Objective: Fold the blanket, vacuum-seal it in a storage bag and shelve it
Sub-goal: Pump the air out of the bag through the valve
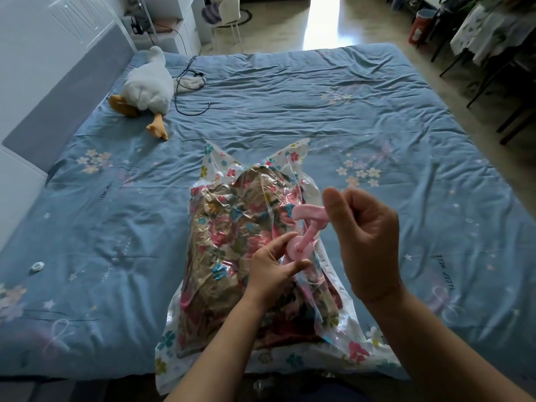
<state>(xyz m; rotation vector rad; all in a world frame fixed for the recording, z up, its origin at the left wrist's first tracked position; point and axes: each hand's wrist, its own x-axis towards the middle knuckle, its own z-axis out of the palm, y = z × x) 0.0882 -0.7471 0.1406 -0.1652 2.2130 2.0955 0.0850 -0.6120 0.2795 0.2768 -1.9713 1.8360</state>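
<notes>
Pumping looks under way — the blanket (226, 242) is folded inside the storage bag (166, 346) on the bed (319, 97); sealing is unfinished and shelving is left. The left hand (272, 266) pinches the pump (308, 232) base, and the right hand (367, 239) curls round its handle. The bag film is loose and wrinkled — air probably left inside.

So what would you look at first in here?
Probably the clear flowery storage bag stuffed with a colourful blanket, in the middle of the blue bed. Above it, the left hand and right hand hold a pink pump. A white plush goose lies far left.
</notes>
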